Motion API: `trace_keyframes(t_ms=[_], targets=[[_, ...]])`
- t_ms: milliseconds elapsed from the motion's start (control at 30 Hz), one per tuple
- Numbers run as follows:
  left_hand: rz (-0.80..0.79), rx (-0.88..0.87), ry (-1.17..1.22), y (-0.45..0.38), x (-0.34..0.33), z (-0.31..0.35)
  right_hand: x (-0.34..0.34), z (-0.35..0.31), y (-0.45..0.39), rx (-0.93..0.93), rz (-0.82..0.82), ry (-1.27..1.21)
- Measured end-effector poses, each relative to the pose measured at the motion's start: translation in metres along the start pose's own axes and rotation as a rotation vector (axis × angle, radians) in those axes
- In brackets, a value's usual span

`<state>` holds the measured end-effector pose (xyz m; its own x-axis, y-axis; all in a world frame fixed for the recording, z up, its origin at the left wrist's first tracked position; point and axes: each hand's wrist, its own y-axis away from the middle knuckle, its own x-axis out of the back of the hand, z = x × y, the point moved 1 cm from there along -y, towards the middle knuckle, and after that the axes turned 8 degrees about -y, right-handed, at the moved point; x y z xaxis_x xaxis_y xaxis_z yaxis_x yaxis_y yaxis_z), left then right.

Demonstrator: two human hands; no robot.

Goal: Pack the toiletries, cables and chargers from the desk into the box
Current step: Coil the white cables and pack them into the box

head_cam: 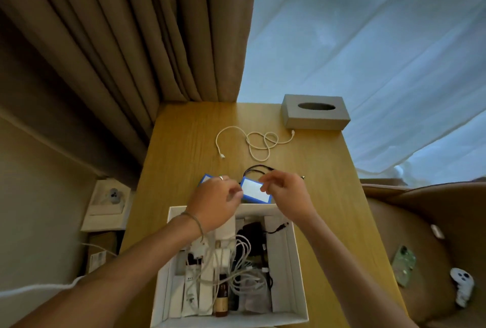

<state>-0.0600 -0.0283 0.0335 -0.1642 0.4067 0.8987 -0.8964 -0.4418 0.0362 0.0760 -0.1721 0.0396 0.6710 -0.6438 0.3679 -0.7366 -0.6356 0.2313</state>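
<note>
A white box (292,269) stands at the near end of the wooden desk (184,143), filled with white cables, chargers, tubes and a brown bottle (222,293). Just beyond it, my left hand (218,200) and my right hand (285,193) both pinch a blue-edged white card-like item (255,192), one at each side. A second blue-edged piece (205,179) shows past my left hand. A black cable (259,168) lies behind my hands. Farther back a white cable (252,143) lies loosely looped.
A grey tissue box (315,112) sits at the desk's far right corner. Brown curtains hang behind at left, sheer white ones at right. A brown armchair (420,222) at right holds a phone (403,266) and a white controller (462,285). A wall socket (113,196) is at left.
</note>
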Motion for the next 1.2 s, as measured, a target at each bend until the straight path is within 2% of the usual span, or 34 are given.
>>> trace_keyframes(t_ms=[200,433,633,867,1000,1200], targets=[[-0.093,0.096,0.034,-0.075,-0.010,0.002,0.025,0.015,-0.062,-0.106,0.055,-0.167],[-0.182,0.113,-0.094,-0.151,-0.051,-0.001,0.034,0.040,-0.122,-0.148,0.053,-0.187],[-0.126,0.081,-0.226,-0.208,-0.103,-0.005,0.038,0.067,-0.156,-0.170,0.074,-0.183],[-0.101,0.269,-0.274,-0.262,-0.141,-0.004,0.045,0.089,-0.169,-0.152,0.103,-0.198],[-0.151,0.277,-0.453,-0.275,-0.155,-0.003,0.043,0.094,-0.166,-0.152,0.096,-0.257],[-0.144,0.237,-0.509,-0.277,-0.157,-0.002,0.043,0.091,-0.153,-0.172,0.121,-0.323]])
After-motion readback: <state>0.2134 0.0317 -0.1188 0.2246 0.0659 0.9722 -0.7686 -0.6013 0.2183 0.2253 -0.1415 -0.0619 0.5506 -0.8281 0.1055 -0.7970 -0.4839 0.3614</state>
